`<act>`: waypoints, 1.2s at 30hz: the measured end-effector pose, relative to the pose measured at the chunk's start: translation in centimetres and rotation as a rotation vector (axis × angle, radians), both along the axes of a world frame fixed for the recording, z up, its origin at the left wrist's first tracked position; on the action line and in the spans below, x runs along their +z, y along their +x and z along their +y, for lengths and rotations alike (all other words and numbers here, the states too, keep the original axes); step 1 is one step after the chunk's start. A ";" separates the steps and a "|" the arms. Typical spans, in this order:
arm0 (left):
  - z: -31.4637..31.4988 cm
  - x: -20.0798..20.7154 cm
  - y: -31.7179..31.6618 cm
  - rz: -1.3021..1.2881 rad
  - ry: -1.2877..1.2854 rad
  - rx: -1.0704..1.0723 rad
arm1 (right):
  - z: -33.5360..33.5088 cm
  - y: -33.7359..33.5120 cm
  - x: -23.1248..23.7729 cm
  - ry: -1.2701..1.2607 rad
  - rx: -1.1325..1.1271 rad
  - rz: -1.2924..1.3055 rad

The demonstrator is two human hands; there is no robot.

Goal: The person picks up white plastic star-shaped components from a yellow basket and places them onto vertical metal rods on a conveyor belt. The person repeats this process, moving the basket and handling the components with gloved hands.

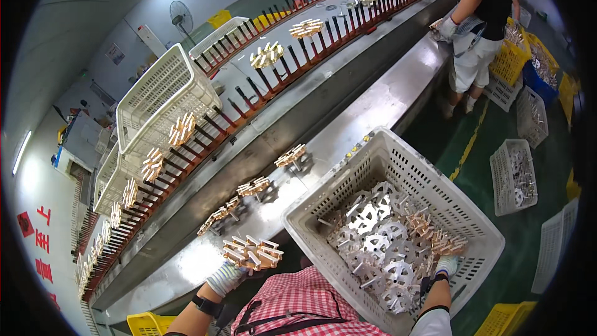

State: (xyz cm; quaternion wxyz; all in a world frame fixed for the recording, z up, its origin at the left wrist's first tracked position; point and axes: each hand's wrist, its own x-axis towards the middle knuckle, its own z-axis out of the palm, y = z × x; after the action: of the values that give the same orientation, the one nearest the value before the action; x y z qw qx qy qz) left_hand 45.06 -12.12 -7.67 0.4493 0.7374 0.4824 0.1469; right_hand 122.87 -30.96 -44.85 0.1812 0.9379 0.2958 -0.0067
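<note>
My left hand (226,278), in a striped glove, is closed on a copper-coloured pronged metal casting (252,252) in front of my checked apron (298,295). Inside the white plastic crate (463,202) on my right, my gloved right hand (446,265) grips another copper-tinted pronged casting (448,244); its fingers are mostly hidden. Heaped below it lie many silvery flat castings (382,236) with cut-outs. On the steel ledge ahead stand similar castings, one (290,155) farther off and another (253,186) nearer the left.
A curved conveyor with upright black pegs (292,55) runs beyond the ledge, several pegs carrying castings (266,55). White crates (158,96) stand behind it. At the upper right a person (476,18) works by the line. Filled crates (515,174) sit on the green floor.
</note>
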 end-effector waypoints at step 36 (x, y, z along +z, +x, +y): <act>-1.9 8.0 3.2 -0.986 -0.835 0.583 | -4.0 -3.0 10.7 0.653 0.023 -0.059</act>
State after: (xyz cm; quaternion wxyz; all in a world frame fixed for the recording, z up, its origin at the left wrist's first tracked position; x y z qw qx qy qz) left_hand 48.29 -14.05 0.33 0.8029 0.1920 0.4167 0.3807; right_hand 119.84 -34.98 -34.19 -0.1208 0.9428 0.2875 0.1177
